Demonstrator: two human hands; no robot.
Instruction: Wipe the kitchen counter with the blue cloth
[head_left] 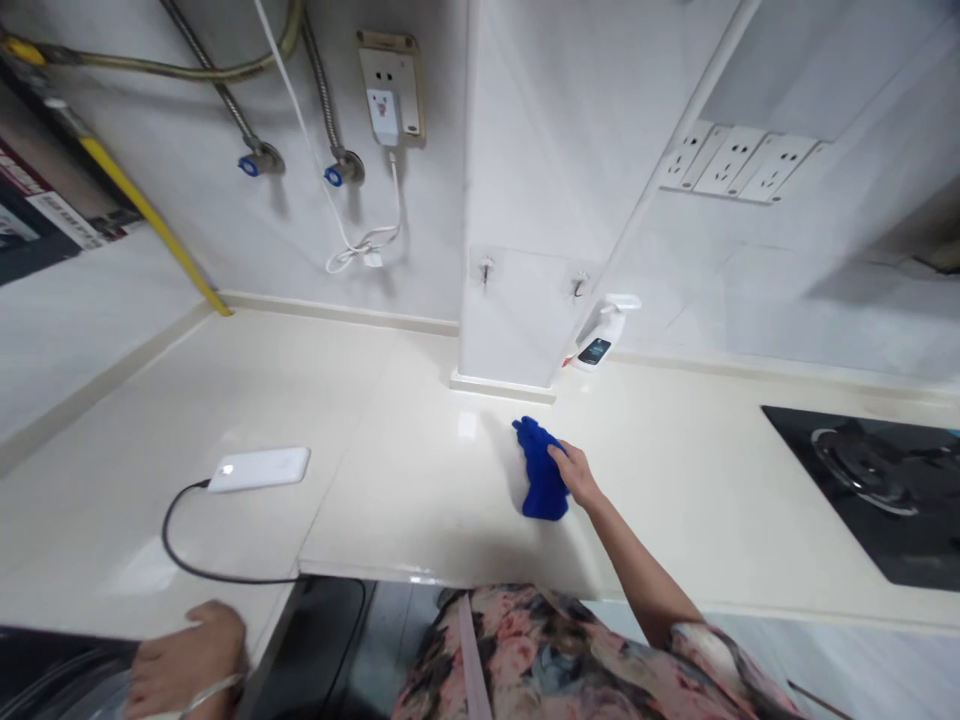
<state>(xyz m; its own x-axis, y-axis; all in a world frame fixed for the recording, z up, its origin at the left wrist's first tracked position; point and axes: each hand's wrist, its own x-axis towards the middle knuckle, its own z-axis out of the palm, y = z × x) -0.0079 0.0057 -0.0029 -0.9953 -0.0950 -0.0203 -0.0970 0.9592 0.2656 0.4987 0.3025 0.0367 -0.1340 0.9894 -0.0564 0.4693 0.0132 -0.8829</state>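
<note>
A bright blue cloth (pixel 540 468) lies bunched on the cream countertop (pixel 420 470) in front of a white wall column. My right hand (pixel 576 472) is stretched forward and rests on the cloth's right side, its fingers closed on the fabric. My left hand (pixel 187 660) is at the bottom left, lying on the counter's front edge next to a dark sink or basin. Its fingers curl over the edge and a thin white cable crosses the wrist.
A white power bank (pixel 259 468) with a black cable (pixel 176 545) lies on the left of the counter. A white spray bottle (pixel 604 335) leans beside the column. A black gas hob (pixel 877 480) is set in at the right. Pipes, valves and sockets line the wall.
</note>
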